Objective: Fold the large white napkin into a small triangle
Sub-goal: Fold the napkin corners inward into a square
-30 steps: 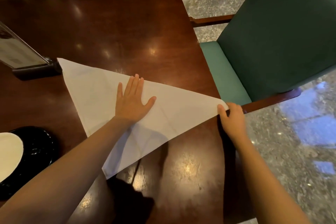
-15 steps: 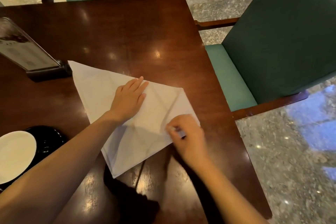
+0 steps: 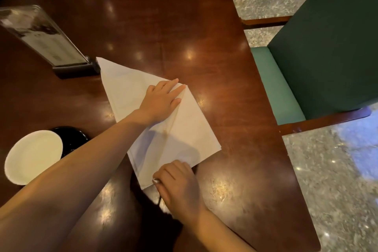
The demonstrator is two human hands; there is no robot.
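Note:
The white napkin (image 3: 190, 127) lies on the dark wooden table (image 3: 204, 37). Its right corner is folded down over the middle, so a flap covers the right half. One point still reaches up left toward the menu stand. My left hand (image 3: 163, 101) presses flat on the napkin's upper middle, fingers together along the fold line. My right hand (image 3: 178, 186) pinches the folded corner down at the napkin's near tip. The tip itself is hidden under my fingers.
A clear menu stand (image 3: 51, 45) on a black base stands at the left, touching the napkin's far point. A white saucer (image 3: 33, 155) on a black plate (image 3: 71, 139) sits at the near left. Green chairs (image 3: 319, 51) stand right and behind the table.
My right hand carried the napkin's right corner from the table's right edge across and down to the near tip. My left hand stayed pressing the middle, its fingers drawn together.

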